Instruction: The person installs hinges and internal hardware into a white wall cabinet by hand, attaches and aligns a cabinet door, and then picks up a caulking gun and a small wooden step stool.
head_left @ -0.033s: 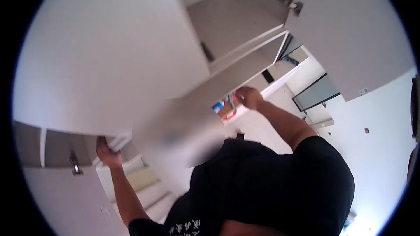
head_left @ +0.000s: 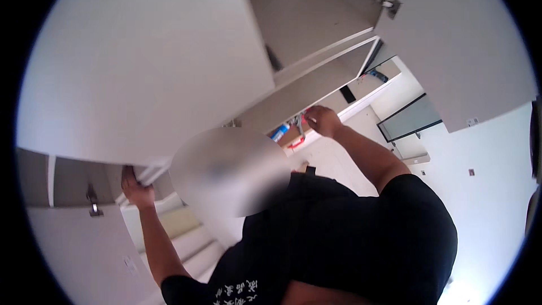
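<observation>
At the left, my left hand (head_left: 137,191) reaches up to the lower edge of a white cabinet (head_left: 149,174), its fingers curled over that edge. Right of the middle, my right hand (head_left: 324,122) is at a narrow shelf, fingers bent and drawn together beside a small red-and-grey tool (head_left: 302,121). Whatever lies between those fingertips is too small to make out. Next to this hand are a blue-and-white tube (head_left: 280,132) and a red-handled item (head_left: 296,142). A blurred patch hides the area between my hands.
A large white door panel (head_left: 147,68) fills the upper left. Another hinged door (head_left: 457,45) stands open at the upper right. Along the shelf lie a flat black object (head_left: 347,94) and a blue-and-black tool (head_left: 378,75). A metal hinge (head_left: 95,208) shows at the lower left.
The view has shifted slightly, so the cabinet parts sit a little differently. My left hand appears slightly higher and farther left; my right hand stays by the small tools.
</observation>
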A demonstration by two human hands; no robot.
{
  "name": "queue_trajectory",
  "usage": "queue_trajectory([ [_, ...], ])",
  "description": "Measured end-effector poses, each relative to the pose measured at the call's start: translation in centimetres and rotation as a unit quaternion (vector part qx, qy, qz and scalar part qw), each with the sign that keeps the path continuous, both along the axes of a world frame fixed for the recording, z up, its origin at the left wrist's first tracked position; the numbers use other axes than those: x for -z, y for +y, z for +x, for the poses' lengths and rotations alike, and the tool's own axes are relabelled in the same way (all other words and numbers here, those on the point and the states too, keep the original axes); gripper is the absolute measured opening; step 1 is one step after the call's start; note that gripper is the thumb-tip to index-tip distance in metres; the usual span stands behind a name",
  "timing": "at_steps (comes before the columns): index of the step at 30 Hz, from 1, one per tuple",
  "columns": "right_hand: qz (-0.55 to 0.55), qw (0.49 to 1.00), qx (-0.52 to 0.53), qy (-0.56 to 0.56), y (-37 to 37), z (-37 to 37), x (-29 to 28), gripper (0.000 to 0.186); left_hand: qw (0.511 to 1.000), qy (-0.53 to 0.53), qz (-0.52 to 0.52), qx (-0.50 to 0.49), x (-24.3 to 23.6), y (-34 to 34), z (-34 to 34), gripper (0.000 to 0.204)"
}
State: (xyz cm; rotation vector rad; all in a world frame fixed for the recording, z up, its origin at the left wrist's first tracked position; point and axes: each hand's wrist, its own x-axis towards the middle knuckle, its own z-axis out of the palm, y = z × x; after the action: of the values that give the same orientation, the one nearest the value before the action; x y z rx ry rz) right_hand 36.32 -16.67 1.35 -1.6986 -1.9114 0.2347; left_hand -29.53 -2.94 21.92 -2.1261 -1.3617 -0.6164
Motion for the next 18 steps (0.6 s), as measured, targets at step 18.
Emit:
queue_trajectory([
  [18, -0.047, 0.994, -0.089, -0.048, 16.9, -17.5, -0.4, 0.032, 0.997, -0.040, -0.016, -0.068, -0.8, -0.3, 1.0, 0.058],
])
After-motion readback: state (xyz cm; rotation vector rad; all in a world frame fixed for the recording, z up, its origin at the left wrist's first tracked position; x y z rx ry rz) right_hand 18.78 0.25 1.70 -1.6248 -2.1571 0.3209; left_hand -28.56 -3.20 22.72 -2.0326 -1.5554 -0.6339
